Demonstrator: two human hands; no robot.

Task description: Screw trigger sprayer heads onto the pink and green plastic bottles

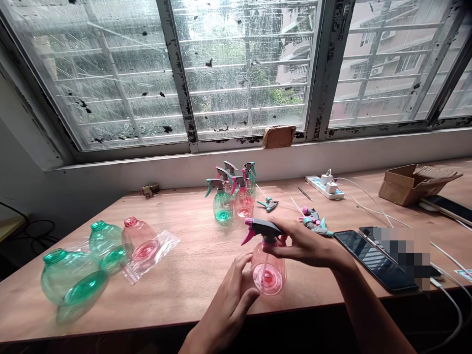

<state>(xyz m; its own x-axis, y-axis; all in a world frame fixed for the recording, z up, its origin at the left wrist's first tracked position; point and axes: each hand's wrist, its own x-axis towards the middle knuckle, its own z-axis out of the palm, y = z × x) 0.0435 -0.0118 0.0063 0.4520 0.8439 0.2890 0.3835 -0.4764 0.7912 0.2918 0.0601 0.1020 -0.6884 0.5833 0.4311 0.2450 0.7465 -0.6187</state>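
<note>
A pink spray bottle [269,275] stands near the front edge of the wooden table [184,255]. My left hand [230,295] cups its body from the left, fingers wrapped round it. My right hand [300,243] grips the grey and pink trigger head [261,230] on top of the bottle. Several assembled spray bottles [234,194], green and pink, stand together farther back. Loose trigger heads [313,221] lie to the right of my right hand.
Empty green bottles [73,275] and a pink bottle [140,238] lie on plastic bags at the left. Two phones [376,258] lie at the right, a power strip [324,188] and a cardboard box [413,184] behind them. Windows run along the back.
</note>
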